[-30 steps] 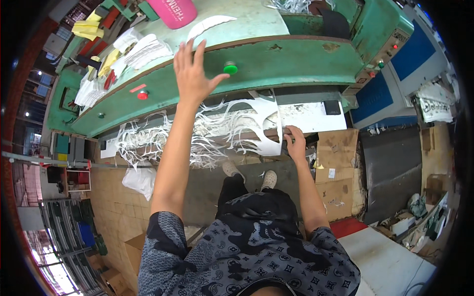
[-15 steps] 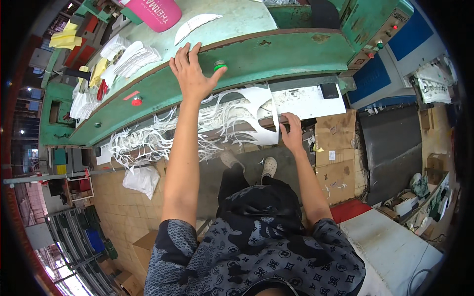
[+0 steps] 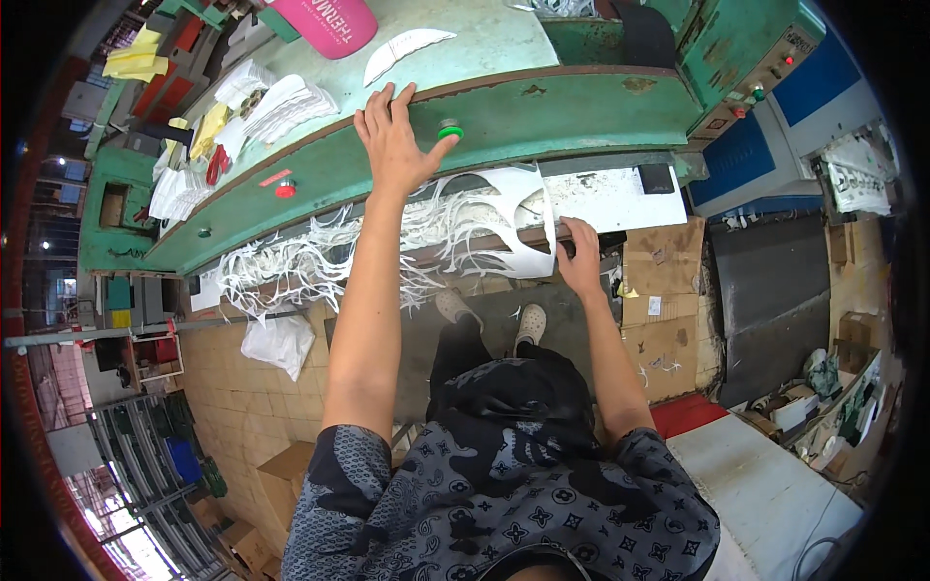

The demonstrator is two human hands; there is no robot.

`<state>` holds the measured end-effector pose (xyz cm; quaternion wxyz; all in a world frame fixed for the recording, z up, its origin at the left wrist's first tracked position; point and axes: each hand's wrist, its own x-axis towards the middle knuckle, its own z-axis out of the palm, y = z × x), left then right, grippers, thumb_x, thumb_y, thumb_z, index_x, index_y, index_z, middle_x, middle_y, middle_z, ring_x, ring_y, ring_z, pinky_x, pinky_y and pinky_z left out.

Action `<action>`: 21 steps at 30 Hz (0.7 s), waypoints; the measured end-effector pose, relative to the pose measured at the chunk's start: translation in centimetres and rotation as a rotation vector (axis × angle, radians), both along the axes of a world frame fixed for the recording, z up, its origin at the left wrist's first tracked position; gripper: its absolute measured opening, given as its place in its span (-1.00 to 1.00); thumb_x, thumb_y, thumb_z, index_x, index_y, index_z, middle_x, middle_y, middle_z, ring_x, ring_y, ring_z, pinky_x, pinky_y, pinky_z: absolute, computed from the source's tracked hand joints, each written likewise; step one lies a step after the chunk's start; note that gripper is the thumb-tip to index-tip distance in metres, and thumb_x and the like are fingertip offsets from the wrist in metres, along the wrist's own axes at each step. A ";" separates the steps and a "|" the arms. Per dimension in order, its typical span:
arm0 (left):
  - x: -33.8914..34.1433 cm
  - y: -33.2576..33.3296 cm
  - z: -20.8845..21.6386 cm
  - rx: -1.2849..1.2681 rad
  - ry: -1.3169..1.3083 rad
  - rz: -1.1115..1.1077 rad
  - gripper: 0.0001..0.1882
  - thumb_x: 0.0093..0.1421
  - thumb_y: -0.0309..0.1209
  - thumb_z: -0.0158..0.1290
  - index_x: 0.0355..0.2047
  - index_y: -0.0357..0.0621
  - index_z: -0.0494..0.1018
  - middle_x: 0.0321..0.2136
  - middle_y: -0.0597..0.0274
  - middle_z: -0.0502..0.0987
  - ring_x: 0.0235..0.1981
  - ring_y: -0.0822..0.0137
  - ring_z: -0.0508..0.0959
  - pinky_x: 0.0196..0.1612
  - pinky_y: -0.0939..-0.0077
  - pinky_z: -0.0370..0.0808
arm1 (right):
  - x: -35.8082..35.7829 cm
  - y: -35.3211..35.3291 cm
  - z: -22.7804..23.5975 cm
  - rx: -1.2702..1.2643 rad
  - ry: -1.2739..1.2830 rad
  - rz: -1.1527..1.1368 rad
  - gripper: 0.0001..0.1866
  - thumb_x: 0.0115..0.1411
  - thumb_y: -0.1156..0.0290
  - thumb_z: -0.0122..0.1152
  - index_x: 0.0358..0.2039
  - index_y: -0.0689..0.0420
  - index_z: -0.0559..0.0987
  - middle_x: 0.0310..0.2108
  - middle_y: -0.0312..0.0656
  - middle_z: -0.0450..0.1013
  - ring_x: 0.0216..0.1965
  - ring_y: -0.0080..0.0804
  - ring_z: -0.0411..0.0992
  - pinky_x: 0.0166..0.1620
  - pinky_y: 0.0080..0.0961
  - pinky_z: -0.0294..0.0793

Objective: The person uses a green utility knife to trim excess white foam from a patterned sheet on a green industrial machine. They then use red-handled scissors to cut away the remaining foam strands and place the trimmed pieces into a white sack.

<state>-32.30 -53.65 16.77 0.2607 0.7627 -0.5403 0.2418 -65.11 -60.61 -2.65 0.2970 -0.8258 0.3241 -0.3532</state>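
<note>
My left hand [image 3: 399,150] lies with fingers spread on the green machine's front panel [image 3: 542,111]. Its fingertips reach the brown upper edge, and its thumb touches or nearly touches a green push button [image 3: 449,131]. My right hand [image 3: 583,261] rests at the lower front rail, thumb apart from the bent fingers, beside the end of a white cut-out sheet [image 3: 523,259]. Below the panel, a tangle of thin white offcut strips [image 3: 291,266] hangs over the rail. On the bed above lies a curved white cut piece [image 3: 407,50], just beyond my left fingertips.
Stacks of white cut pieces [image 3: 289,108] and a pink container [image 3: 334,24] stand on the bed. A red button [image 3: 286,189] sits left on the panel. Flattened cardboard [image 3: 664,310] lies to the right, a white bag [image 3: 279,344] on the floor at left.
The view has shifted slightly, so the machine appears a little farther right. Both hands stay at the same spots on it, with no clear change in their grip.
</note>
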 end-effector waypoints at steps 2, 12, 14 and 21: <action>0.1 0.1 0.1 0.008 -0.001 0.000 0.05 -0.10 0.16 0.39 0.30 -0.07 0.24 0.25 -0.10 0.22 0.34 -0.03 0.14 0.39 -0.15 -0.13 | 0.1 0.0 0.6 0.017 0.086 -0.008 -0.44 0.00 0.63 0.28 0.08 0.13 0.51 0.00 0.00 0.41 0.11 0.07 0.32 0.21 -0.09 0.29; 0.2 0.2 1.5 0.005 0.019 -0.018 -0.03 -0.07 0.02 0.41 0.30 -0.03 0.26 0.28 -0.09 0.22 0.36 -0.10 0.15 0.39 -0.18 -0.11 | 1.4 -1.9 1.5 0.087 0.211 0.002 -0.58 -0.19 0.61 0.28 -0.21 0.12 0.53 -0.18 -0.01 0.35 -0.04 0.09 0.31 0.05 -0.09 0.35; 0.2 0.2 1.8 0.006 0.020 -0.022 -0.03 -0.07 0.01 0.40 0.30 -0.02 0.26 0.28 -0.09 0.22 0.35 -0.11 0.15 0.40 -0.18 -0.11 | 1.2 -1.8 1.1 0.070 0.195 0.003 -0.58 -0.19 0.62 0.26 -0.21 0.12 0.53 -0.19 0.00 0.34 -0.06 0.10 0.31 0.02 -0.09 0.35; -0.6 0.8 2.9 -0.090 0.008 -0.050 -0.20 -0.01 -0.14 0.41 0.23 -0.04 0.36 0.18 -0.10 0.33 0.24 -0.11 0.31 0.32 -0.08 0.14 | -2.2 1.1 1.2 0.121 0.192 0.067 -0.62 -0.19 0.62 0.23 -0.25 0.13 0.53 -0.25 -0.01 0.35 -0.11 0.10 0.32 -0.02 -0.10 0.36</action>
